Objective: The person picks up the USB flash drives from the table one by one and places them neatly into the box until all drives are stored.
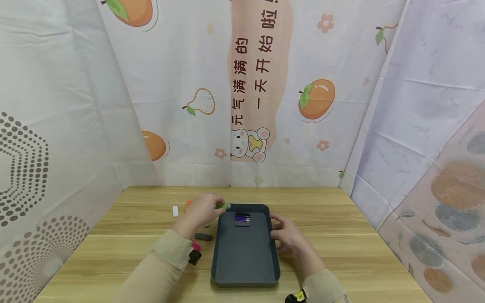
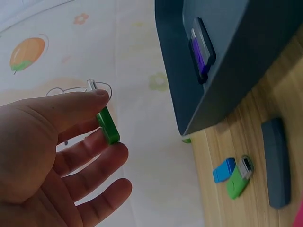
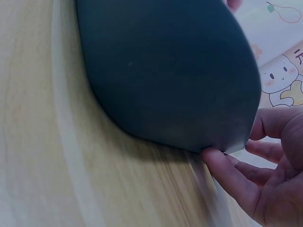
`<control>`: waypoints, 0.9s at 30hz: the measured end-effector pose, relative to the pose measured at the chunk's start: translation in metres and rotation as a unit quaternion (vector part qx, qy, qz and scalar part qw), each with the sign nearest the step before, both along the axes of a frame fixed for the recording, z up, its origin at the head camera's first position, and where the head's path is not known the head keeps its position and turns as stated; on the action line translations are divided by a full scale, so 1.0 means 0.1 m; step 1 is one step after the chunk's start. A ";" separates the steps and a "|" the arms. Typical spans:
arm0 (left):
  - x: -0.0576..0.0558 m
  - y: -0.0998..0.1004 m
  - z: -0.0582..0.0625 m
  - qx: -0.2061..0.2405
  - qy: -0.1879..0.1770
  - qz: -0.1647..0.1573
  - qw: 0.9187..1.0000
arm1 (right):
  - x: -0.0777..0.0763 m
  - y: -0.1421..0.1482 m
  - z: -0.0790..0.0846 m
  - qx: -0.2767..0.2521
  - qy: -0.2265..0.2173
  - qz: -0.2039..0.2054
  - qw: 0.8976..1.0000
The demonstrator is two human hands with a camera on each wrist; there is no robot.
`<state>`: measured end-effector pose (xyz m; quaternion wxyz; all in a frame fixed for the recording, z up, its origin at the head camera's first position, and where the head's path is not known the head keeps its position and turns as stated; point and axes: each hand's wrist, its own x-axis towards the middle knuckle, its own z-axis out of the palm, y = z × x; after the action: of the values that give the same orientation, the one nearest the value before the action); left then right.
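At the far left of the worktop lies a small white stick, with an orange item to its right, partly hidden behind my left hand. Nearer to me, something pink peeks out beside my sleeve. Just right of it is a dark grey stick, and on its far side a blue stick and a green drive lie close together. My left hand pinches a green USB stick between thumb and fingers, raised by the far left corner of the grey tray. Inside the tray's far end, black, purple and grey sticks sit side by side. On the right, my right hand grips the tray's right wall, thumb low, fingers at the rim.
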<state>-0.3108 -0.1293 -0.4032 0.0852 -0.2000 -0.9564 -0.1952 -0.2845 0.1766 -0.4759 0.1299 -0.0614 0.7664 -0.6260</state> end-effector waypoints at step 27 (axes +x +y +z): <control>-0.14 0.46 -0.03 -0.024 -0.027 -0.034 0.999 | 0.00 0.00 0.00 0.001 0.003 0.001 1.000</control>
<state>-0.3252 -0.0830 -0.4065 0.0478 -0.2294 -0.9554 -0.1798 -0.2846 0.1770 -0.4761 0.1282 -0.0647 0.7672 -0.6251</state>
